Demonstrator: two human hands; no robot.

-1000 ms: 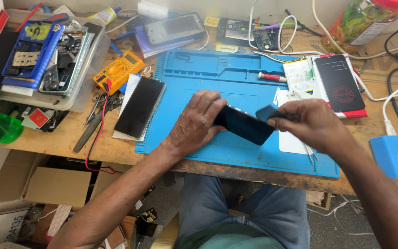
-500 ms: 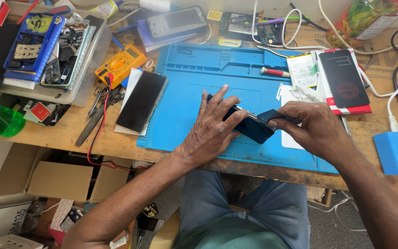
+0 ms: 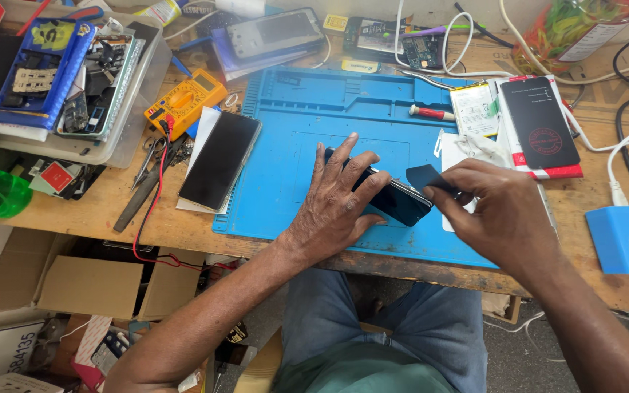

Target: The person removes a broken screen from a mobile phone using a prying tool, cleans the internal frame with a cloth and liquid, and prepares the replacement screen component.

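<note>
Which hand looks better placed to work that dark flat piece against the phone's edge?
The right hand, probably: it pinches the dark flat piece right at the end of the phone. The left hand lies spread over the phone, pressing it onto the blue mat.

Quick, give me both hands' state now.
Left hand: open, fingers spread, pressing flat on the dark phone on the blue mat.
Right hand: closed, pinching a small dark flat piece.
</note>
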